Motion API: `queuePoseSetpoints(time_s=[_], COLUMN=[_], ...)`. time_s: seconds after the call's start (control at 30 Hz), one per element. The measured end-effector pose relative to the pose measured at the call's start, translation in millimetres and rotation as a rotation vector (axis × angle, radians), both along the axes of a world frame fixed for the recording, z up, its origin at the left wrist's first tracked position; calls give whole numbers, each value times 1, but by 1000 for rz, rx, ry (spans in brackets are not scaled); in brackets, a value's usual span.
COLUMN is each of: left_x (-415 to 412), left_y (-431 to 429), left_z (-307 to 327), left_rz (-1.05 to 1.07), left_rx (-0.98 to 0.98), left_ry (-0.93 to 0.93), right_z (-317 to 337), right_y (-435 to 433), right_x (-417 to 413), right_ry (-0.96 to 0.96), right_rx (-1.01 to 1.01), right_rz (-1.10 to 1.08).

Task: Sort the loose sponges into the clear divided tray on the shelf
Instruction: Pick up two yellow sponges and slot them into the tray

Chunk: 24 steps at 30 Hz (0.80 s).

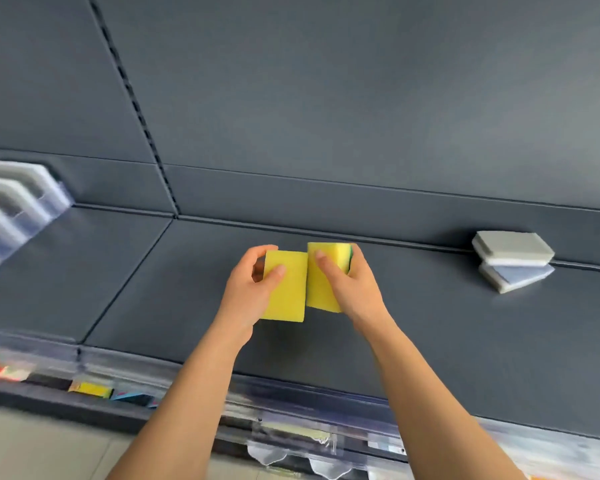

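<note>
- Head view, centre of the frame: both hands were up over the dark shelf (430,341), each with a yellow sponge.
- The left hand (246,289) had its fingers curled behind the left yellow sponge (288,299), thumb pressed on the front face.
- The right hand (354,285) pinched the right yellow sponge (316,296) the same way; a green scouring layer showed at that one's far edge.
- The two sponges met edge to edge, both lifted clear of the shelf.
- Far left, mid-height: the clear divided tray (49,202), blurred, with pale sponges that seemed to stand in its compartments. It was well apart from the hands.
- Right side, against the back wall: two grey sponges (513,261) stacked, loose, not yet sorted.
- My read: this was the carry step, a matched yellow pair gathered and ready to go.
- The next move called for a swing to the left, finding a free compartment and sliding the pair in upright without squashing them or knocking the neighbours.
- After that, the grey pair on the right wanted collecting.
</note>
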State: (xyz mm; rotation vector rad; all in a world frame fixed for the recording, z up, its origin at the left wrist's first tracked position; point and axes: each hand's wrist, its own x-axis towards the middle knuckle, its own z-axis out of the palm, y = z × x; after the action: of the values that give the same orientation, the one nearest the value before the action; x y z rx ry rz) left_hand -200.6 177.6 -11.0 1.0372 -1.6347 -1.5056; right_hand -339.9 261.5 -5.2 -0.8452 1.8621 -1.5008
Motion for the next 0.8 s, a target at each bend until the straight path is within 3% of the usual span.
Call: queuePoseSetpoints(time_s=[0.47, 0.8], left_x=[277, 433], left_y=[-48, -87], left_z=[2, 4], left_rz=[283, 409], left_rx=[-7, -27], left_ry=[54, 60], right_z=[-6, -10], right_y=[-89, -148], right_x=[246, 392], right_ry=[97, 94], right_rx=[-208, -214], right_rz=[255, 377])
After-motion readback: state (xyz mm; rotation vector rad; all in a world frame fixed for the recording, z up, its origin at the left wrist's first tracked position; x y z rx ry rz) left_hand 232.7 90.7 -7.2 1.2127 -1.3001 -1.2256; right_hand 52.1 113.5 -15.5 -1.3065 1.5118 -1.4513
